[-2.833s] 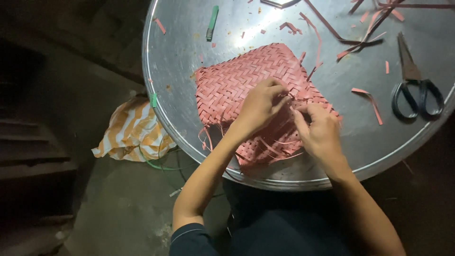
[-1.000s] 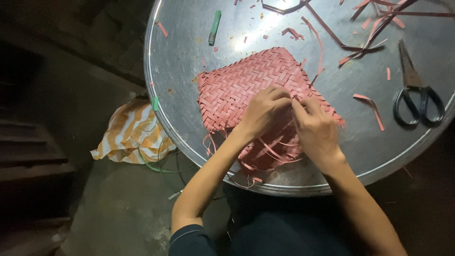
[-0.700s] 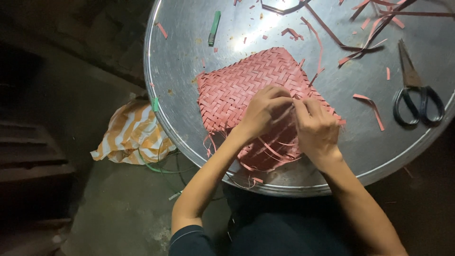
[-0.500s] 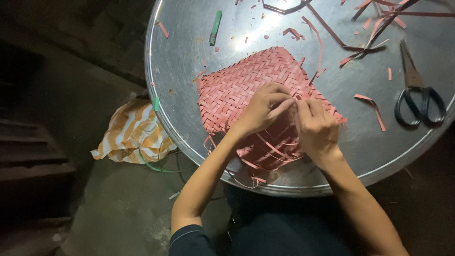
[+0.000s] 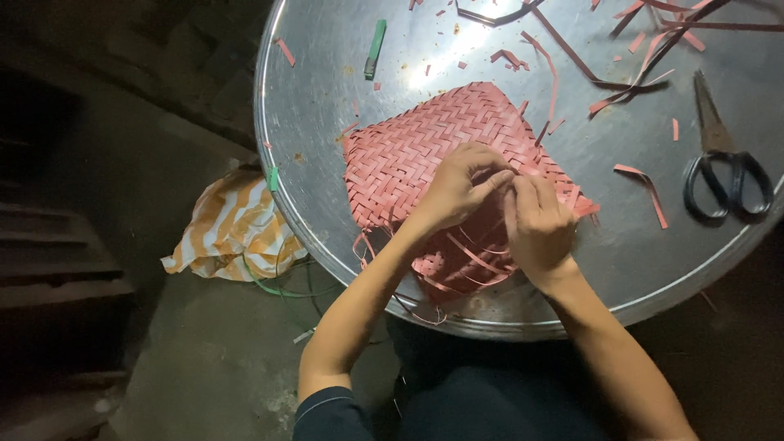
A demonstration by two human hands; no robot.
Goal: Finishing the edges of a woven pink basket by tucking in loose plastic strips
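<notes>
Where hands (image 5: 498, 204) pinch: pink herringbone-woven mat (image 5: 425, 155), loose strips.

The round metal tray (image 5: 327, 106) shone glossy and smooth; the pink woven mat (image 5: 425, 147) looked matt, ribbed; striped cloth (image 5: 233, 229) lay soft

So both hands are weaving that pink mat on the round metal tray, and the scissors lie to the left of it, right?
Not quite. In the head view the scissors lie to the right of the pink mat, not the left. Both the left hand and right hand do work on it, on the round metal tray.
</notes>
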